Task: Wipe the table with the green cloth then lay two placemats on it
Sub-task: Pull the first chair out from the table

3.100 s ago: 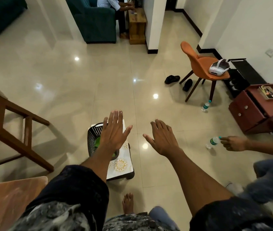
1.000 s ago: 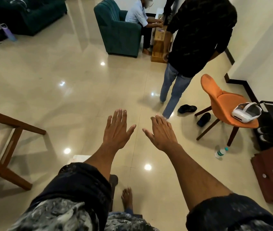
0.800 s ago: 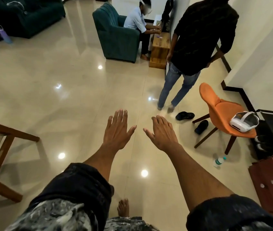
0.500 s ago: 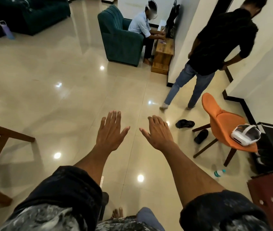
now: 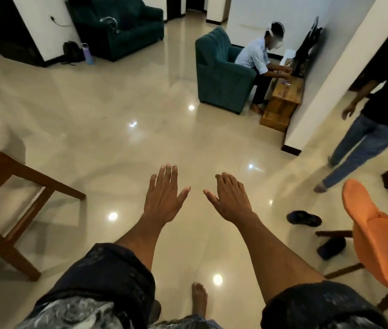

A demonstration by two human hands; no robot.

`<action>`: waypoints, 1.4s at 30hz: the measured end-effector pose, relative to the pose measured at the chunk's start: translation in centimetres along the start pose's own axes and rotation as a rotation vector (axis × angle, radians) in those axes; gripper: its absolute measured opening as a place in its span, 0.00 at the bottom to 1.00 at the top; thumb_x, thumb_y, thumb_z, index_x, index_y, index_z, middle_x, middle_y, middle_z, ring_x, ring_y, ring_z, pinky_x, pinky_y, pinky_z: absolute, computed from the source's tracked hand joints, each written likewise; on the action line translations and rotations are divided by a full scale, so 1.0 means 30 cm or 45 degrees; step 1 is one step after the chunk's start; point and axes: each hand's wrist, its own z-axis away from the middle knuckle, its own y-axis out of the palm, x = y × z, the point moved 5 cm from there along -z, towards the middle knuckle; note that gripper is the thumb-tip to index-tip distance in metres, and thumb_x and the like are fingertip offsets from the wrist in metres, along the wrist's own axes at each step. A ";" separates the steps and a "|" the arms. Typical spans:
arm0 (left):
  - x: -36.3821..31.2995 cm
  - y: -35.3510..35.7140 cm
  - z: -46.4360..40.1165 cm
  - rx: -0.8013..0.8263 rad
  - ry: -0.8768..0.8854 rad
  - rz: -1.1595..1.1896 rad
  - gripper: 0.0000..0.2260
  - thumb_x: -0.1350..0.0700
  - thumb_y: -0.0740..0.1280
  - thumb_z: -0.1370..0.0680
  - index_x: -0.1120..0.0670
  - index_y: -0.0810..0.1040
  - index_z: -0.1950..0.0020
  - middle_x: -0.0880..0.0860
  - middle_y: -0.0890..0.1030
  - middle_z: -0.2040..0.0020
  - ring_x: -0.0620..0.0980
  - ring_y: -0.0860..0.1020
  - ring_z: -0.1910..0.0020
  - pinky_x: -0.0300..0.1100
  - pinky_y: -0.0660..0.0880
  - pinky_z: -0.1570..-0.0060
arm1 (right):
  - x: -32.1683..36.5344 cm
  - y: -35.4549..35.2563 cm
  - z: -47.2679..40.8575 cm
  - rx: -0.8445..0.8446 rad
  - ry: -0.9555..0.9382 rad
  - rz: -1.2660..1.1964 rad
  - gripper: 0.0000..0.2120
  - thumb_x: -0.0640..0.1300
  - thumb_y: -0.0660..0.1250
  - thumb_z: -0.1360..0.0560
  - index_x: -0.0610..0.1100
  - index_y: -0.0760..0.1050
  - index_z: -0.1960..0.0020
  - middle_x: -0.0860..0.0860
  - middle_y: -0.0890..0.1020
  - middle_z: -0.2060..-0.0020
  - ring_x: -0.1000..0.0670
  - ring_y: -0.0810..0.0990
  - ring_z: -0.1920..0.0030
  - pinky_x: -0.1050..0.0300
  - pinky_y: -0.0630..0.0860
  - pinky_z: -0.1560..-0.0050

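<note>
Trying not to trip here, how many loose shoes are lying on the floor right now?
2: one dark shoe on the floor right of the right hand, another dark shoe under the orange chair. More may be hidden.

head cam | looks forward-down | hands near | floor and room beyond
</note>
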 end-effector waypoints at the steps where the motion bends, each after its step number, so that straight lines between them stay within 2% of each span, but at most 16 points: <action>1: -0.004 -0.009 -0.034 -0.008 -0.004 -0.005 0.41 0.32 0.38 0.15 0.60 0.61 0.16 0.60 0.65 0.17 0.59 0.64 0.17 0.58 0.63 0.21 | -0.007 -0.009 -0.047 -0.014 -0.019 0.002 0.33 0.66 0.51 0.15 0.40 0.66 0.24 0.42 0.71 0.26 0.41 0.66 0.22 0.45 0.66 0.25; 4: -0.001 -0.040 -0.140 -0.021 -0.040 -0.017 0.41 0.32 0.38 0.18 0.59 0.55 0.14 0.59 0.59 0.15 0.58 0.57 0.14 0.57 0.57 0.19 | -0.024 -0.035 -0.185 -0.019 -0.077 -0.005 0.33 0.66 0.50 0.15 0.41 0.67 0.25 0.43 0.71 0.26 0.41 0.66 0.23 0.45 0.67 0.26; 12: 0.077 -0.008 -0.251 -0.035 -0.259 -0.052 0.40 0.33 0.41 0.16 0.61 0.58 0.15 0.60 0.64 0.16 0.59 0.61 0.16 0.58 0.61 0.20 | -0.018 0.005 -0.414 0.038 -0.252 -0.039 0.33 0.66 0.51 0.14 0.41 0.65 0.23 0.41 0.68 0.22 0.41 0.63 0.19 0.45 0.64 0.23; 19: 0.195 0.016 -0.251 0.007 -0.422 -0.053 0.42 0.32 0.37 0.19 0.59 0.50 0.13 0.58 0.56 0.13 0.55 0.52 0.13 0.55 0.52 0.17 | 0.095 0.095 -0.519 0.120 -0.400 -0.081 0.34 0.67 0.49 0.14 0.41 0.65 0.23 0.41 0.68 0.22 0.41 0.63 0.20 0.45 0.63 0.23; 22: 0.264 0.024 -0.254 0.030 -0.508 -0.027 0.42 0.31 0.35 0.19 0.57 0.45 0.13 0.56 0.50 0.12 0.54 0.46 0.13 0.54 0.46 0.16 | 0.167 0.130 -0.568 0.151 -0.467 -0.097 0.34 0.66 0.49 0.14 0.41 0.65 0.23 0.41 0.68 0.21 0.41 0.63 0.19 0.45 0.63 0.23; 27: 0.386 0.057 -0.270 0.056 -0.641 0.042 0.37 0.34 0.45 0.14 0.56 0.41 0.13 0.56 0.45 0.12 0.53 0.43 0.13 0.53 0.43 0.16 | 0.285 0.181 -0.665 0.221 -0.586 -0.083 0.34 0.66 0.50 0.14 0.41 0.64 0.21 0.41 0.67 0.21 0.41 0.62 0.19 0.45 0.62 0.22; 32: 0.577 0.042 -0.343 0.030 -0.788 0.083 0.37 0.34 0.45 0.14 0.56 0.41 0.13 0.56 0.45 0.12 0.54 0.43 0.13 0.52 0.42 0.16 | 0.435 0.215 -0.824 0.278 -0.699 -0.048 0.35 0.67 0.49 0.14 0.42 0.61 0.20 0.41 0.63 0.18 0.42 0.58 0.16 0.45 0.59 0.20; 37: 0.733 0.016 -0.408 0.023 -0.894 0.108 0.37 0.34 0.44 0.14 0.56 0.39 0.13 0.56 0.44 0.12 0.53 0.41 0.13 0.53 0.41 0.16 | 0.637 0.189 -0.994 0.252 -0.824 -0.023 0.34 0.66 0.50 0.14 0.41 0.62 0.20 0.40 0.64 0.19 0.41 0.59 0.17 0.45 0.60 0.20; 42: 0.931 -0.026 -0.394 -0.023 -1.019 0.127 0.37 0.34 0.45 0.14 0.56 0.42 0.13 0.56 0.45 0.12 0.54 0.42 0.13 0.53 0.42 0.16 | 0.871 0.163 -1.116 0.249 -0.949 -0.037 0.35 0.66 0.50 0.15 0.41 0.63 0.20 0.40 0.64 0.18 0.41 0.59 0.17 0.44 0.60 0.21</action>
